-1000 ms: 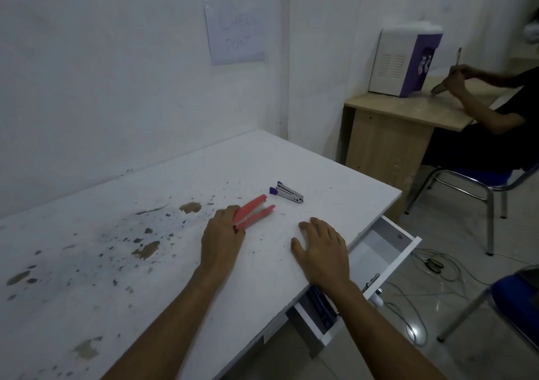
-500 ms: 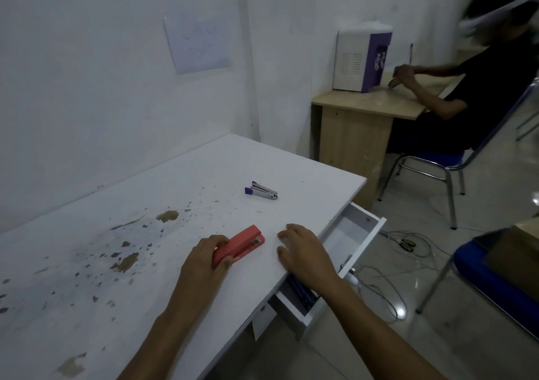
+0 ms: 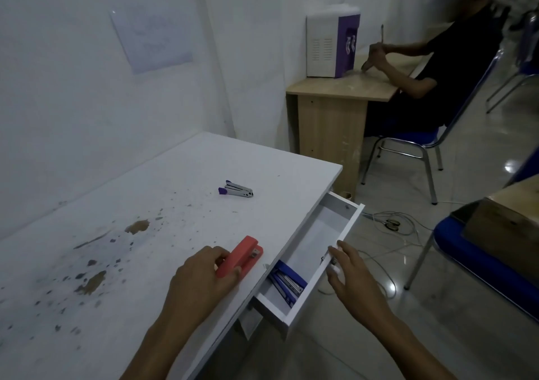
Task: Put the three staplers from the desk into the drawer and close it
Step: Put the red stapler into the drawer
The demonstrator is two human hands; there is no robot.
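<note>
We hold the red stapler (image 3: 239,261) in our left hand (image 3: 201,280), fingers (image 3: 217,252) clenched around its near end, thumb along its right side. It lies near the right edge of the white table (image 3: 175,193), just beside the open drawer (image 3: 318,263); whether it rests on the surface or is lifted slightly, we cannot tell.

Our right hand (image 3: 354,286) is at the drawer's front panel, fingers spread and released, the fingertips touching the top rim of the panel. The drawer is pulled out from under the right side of the table.

Inside the drawer, at its near end, lies a blue stapler (image 3: 287,279), pointing along the drawer's length. A small silver stapler with a purple end (image 3: 235,188) sits farther off on the table, well apart from both hands.

Brown stains (image 3: 137,226) speckle the left part of the table. At the far right, another person sits at a wooden desk (image 3: 329,111).
</note>
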